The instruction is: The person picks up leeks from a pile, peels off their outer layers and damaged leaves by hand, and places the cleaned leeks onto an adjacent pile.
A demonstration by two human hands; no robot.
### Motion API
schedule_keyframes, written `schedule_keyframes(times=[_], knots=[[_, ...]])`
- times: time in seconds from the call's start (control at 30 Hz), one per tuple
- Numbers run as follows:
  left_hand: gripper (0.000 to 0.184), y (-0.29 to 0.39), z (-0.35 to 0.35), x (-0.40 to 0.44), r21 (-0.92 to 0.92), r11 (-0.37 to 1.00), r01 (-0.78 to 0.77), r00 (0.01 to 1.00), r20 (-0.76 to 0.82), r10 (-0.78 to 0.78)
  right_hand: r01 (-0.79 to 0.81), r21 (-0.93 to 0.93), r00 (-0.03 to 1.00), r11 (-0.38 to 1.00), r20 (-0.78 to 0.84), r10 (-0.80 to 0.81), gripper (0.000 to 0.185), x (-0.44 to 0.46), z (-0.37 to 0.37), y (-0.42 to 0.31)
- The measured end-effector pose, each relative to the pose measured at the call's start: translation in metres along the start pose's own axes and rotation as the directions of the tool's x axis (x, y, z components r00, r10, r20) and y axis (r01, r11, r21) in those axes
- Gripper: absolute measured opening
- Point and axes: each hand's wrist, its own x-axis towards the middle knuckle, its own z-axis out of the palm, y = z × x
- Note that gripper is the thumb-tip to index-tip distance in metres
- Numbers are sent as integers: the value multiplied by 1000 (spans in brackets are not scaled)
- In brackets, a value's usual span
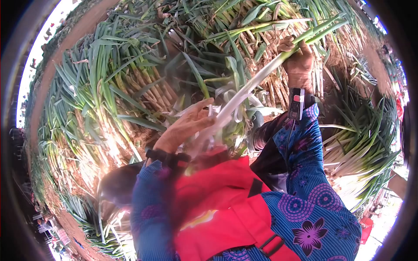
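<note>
A long green onion (254, 82) slants across the middle, its green leaves up at the right and its white shaft running down towards my lap. My right hand (299, 61) is wrapped round it where the white turns green. My left hand (188, 124) is beside the lower white shaft, fingers stretched out and a little bent; whether they touch the shaft I cannot tell. The shaft's lower end is blurred in front of my red apron (217, 191). Pale peeled leaves (237, 102) lie under the stalk.
Unpeeled green onions with roots and dry husks lie in a big heap on the left (100, 100) and in another at the top right (270, 56). A pile of white-stemmed onions (357, 152) sits at my right. Loose green leaves (191, 61) cover the ground between the heaps.
</note>
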Motion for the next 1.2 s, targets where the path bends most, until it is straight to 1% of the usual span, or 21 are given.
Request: schedule_keyframes(times=[0.1,0.13,0.23,0.27,0.37,0.4,0.5,0.53,0.6,0.63,0.67,0.77,0.8,0.87,0.97,1.07,1.17,1.2], knots=[[57,-8,8,1,-247,962,121,991,89,-102,15,0,1000,1000,-24,-15,29,0,2,3],[46,-4,16,-2,-315,945,90,995,-18,-100,19,-9,1000,1000,-21,-19,29,1,2,4],[25,-22,12,-1,-360,930,70,975,-171,-139,6,-3,999,1000,-41,-7,30,-1,5,3],[17,-27,15,1,-422,906,40,948,-270,-168,22,-19,998,1000,-50,-23,29,-1,5,3],[13,-35,15,-4,-670,731,-132,909,-376,-181,38,-22,996,999,-82,-40,28,1,1,5],[12,-38,10,-5,-681,722,-121,906,-373,-200,37,-15,995,999,-96,-39,28,0,0,5],[21,-44,-3,-13,-717,670,-190,927,-356,-117,9,12,994,1000,-112,-8,30,1,-1,6],[38,-38,0,-15,-610,778,-148,919,-376,-120,4,0,997,1000,-82,-4,30,2,-1,7],[49,-24,6,-15,-395,918,28,935,-314,-164,-15,24,998,1000,-68,17,28,1,-1,8],[54,-21,8,-15,-270,956,115,938,-286,-194,-23,36,998,999,-62,25,27,0,1,10],[66,-18,12,-14,-240,953,187,955,-182,-233,-49,44,998,998,-39,51,25,1,3,11],[56,-4,21,-19,-51,979,196,979,72,-192,-53,19,998,998,23,52,28,1,8,14],[52,-7,23,-17,-135,968,210,978,36,-207,-63,22,998,998,31,62,32,0,10,16],[42,-13,29,-12,-299,927,225,969,-30,-245,-69,19,996,997,56,68,34,0,10,16],[29,-13,41,-9,-493,856,156,952,-157,-264,-59,3,996,998,64,58,38,0,11,16],[24,-42,31,-1,-469,879,85,941,-252,-225,-77,25,996,997,54,76,40,-1,12,16],[17,-54,29,1,-664,747,-22,919,-308,-246,-80,33,995,996,68,77,39,-1,13,16],[17,-57,29,1,-702,710,-59,902,-342,-263,-89,47,994,995,70,85,38,-2,14,15]])
